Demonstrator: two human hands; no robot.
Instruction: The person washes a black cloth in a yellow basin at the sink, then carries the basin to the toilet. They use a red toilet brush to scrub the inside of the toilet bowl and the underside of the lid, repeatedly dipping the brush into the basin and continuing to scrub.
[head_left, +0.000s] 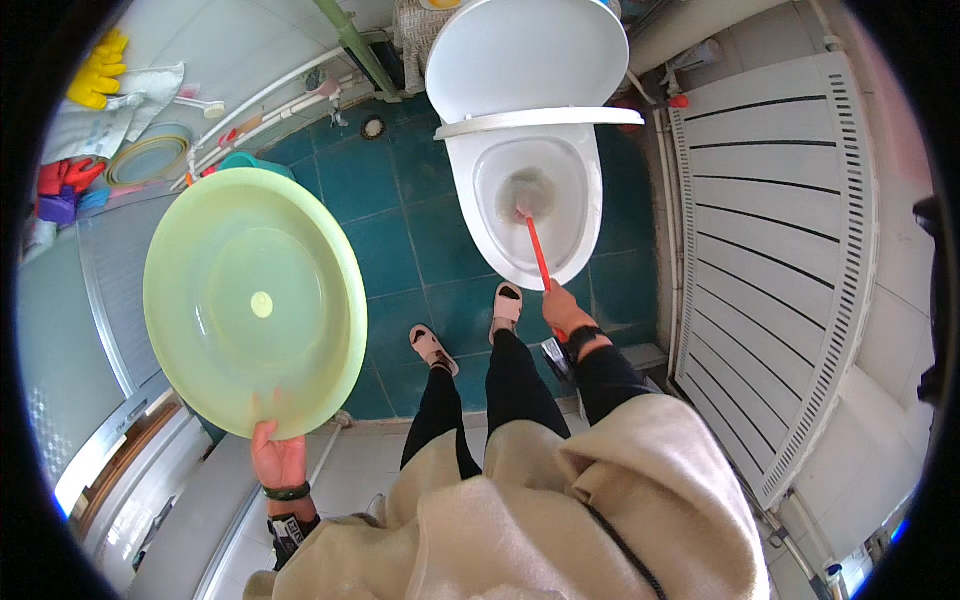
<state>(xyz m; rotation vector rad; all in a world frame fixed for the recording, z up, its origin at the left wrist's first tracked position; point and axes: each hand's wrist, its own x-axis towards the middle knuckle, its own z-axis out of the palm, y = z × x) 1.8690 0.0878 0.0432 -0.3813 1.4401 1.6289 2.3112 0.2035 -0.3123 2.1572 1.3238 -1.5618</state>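
Observation:
My left hand (280, 457) grips the near rim of a large pale green plastic basin (300, 247), with the fingers showing faintly through its wall. The basin is held out to the left, above the floor, and nothing shows inside it. In my right hand (566, 309) is the red handle of a toilet brush (538, 251). Its pinkish head dips into the cloudy water (529, 191) of a white toilet bowl (480, 199). The seat (536, 120) and the lid (529, 56) are both raised behind the bowl.
A white slatted radiator (765, 202) and pipes run along the right wall. Yellow rubber gloves (101, 71), cloths (150, 101) and a small brush (206, 106) hang at upper left. Dark green floor tiles (375, 262) surround my slippers (433, 346). A floor drain (373, 127) lies left of the toilet.

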